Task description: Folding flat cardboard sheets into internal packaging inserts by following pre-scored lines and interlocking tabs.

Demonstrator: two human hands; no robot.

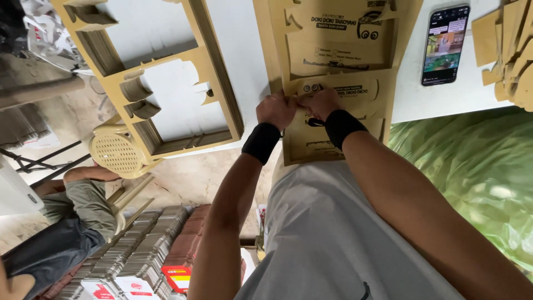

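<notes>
Both hands pinching a die-cut cardboard sheet

Left hand and right hand (both in black wristbands) close their fingers on the printed brown cardboard sheet overhanging the white tabletop edge.

The table fills the upper part of the view. A cardboard sheet lies on it at 12 o'clock and overhangs the near edge. Both hands rest side by side on this sheet: left hand, right hand. A phone lies on the table at 2 o'clock, right of the sheet. A stack of cardboard pieces sits at 3 o'clock of the phone. A cardboard frame lies at 10 o'clock. Below it stands a stool. Bundled cartons lie at 7 o'clock, beside another person.
</notes>
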